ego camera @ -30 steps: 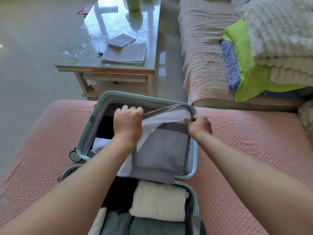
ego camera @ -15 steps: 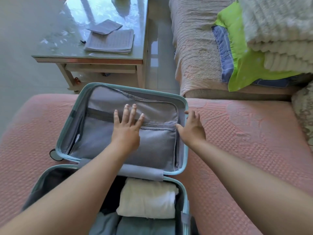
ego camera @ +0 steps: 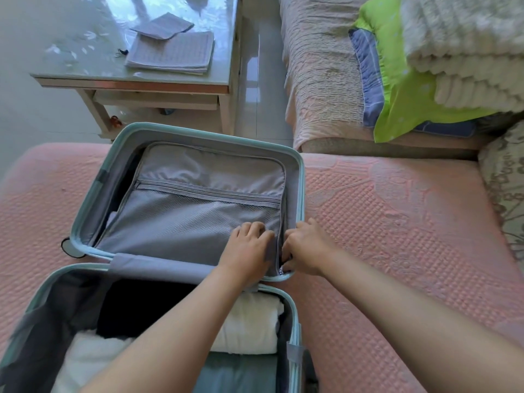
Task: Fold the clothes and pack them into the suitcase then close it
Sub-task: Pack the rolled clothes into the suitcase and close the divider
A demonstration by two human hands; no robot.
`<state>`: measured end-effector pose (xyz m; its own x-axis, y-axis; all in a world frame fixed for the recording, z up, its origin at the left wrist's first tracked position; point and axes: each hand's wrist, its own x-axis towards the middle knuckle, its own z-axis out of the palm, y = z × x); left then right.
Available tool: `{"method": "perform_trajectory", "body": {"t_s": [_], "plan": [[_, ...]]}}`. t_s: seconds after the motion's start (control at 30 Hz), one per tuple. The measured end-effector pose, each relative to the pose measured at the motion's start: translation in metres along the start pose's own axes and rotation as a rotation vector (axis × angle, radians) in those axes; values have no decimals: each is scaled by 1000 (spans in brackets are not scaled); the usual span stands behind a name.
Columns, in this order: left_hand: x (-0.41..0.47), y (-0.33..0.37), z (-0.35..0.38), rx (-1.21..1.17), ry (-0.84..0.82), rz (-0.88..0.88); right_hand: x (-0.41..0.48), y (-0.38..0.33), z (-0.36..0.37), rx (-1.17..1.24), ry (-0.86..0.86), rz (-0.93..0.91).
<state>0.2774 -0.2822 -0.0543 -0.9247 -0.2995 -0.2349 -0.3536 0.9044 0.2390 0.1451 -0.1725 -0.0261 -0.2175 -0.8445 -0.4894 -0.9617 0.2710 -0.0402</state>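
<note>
A pale teal suitcase (ego camera: 198, 131) lies open on a pink cover. A grey divider panel (ego camera: 198, 217) with a mesh zip pocket covers its far half. Both hands work at that panel's near right corner. My left hand (ego camera: 246, 251) holds the fabric edge with curled fingers. Beside it, my right hand (ego camera: 306, 248) pinches at the divider's zipper by the suitcase rim, and the pull itself is mostly hidden. The near half holds a folded white garment (ego camera: 249, 327), a dark garment (ego camera: 141, 304), a teal one (ego camera: 238, 373) and another white piece (ego camera: 85, 358).
The pink textured cover (ego camera: 397, 222) stretches to the right of the suitcase. Beyond it stands a glass-topped coffee table (ego camera: 85, 78) with papers (ego camera: 173, 52). A second sofa at the back right carries a green and blue cloth (ego camera: 397, 80) and a white blanket (ego camera: 467, 52).
The divider panel, lifted a second ago, was laid flat and smoothed over the far half. Both hands then slid from its far edge to its near right corner.
</note>
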Motion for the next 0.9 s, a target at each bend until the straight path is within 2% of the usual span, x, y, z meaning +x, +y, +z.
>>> {"method": "perform_trajectory", "body": {"t_s": [0.27, 0.43, 0.5, 0.67, 0.8, 0.9], "plan": [[0, 0, 2, -66, 30, -5, 1, 1, 1, -36, -47, -23], [1, -2, 0, -111, 84, 33, 6, 10, -8, 125, -34, -12], [4, -3, 2, -153, 136, 45, 9, 18, -14, 245, -22, 65], [24, 10, -9, -362, 98, -40, 27, 39, -35, 278, 247, 243], [60, 21, -19, -514, 125, -213, 43, 47, -39, 258, 346, 233], [85, 23, -20, -513, 192, -256, 46, 51, -31, 254, 403, 223]]}}
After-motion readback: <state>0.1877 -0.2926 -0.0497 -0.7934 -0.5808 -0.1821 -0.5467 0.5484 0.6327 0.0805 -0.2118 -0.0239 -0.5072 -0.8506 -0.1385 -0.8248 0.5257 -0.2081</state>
